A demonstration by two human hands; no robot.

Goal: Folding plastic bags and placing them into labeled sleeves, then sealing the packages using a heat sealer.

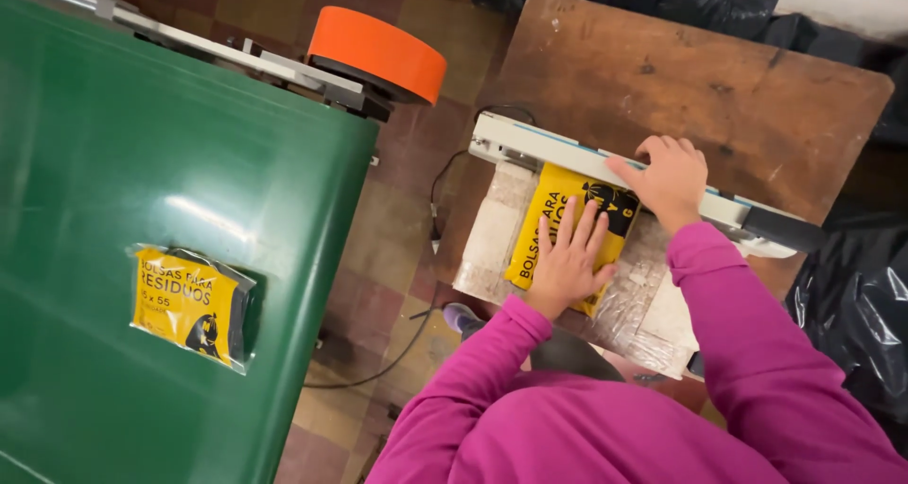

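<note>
Item one, the yellow packet (567,221): a flat yellow packet in clear wrap, lying on the white base of the sealer, its far edge tucked under the sealer's arm. I judge it sits there so that edge lies across the sealing strip.

Item two, my left hand (567,262): fingers spread, palm flat on the packet, pressing it down. That hold looks meant to keep the wrap smooth and stop it sliding.

Item three, my right hand (670,176): laid over the white sealer bar (558,153), fingers together and curled over its top, bearing down. I cannot tell whether the bar is fully closed on the wrap.

Item four, the sealer's black handle (780,228) juts out at the right end, beyond my right hand, untouched.

Item five, the wooden table (700,77): worn brown top, carrying the sealer near its front edge, so the work is close to my body.

Item six, a black cord (421,323) trails from the sealer's left end down across the tiled floor (397,219).

Item seven, the green belt (113,162): a wide surface to my left, well apart from the table, with a second yellow packet (192,306) lying flat on it in clear wrap.

Item eight, an orange roller (378,53) at the belt's far end.

Item nine, black bags (851,304) heaped behind and to the right of the table.
</note>
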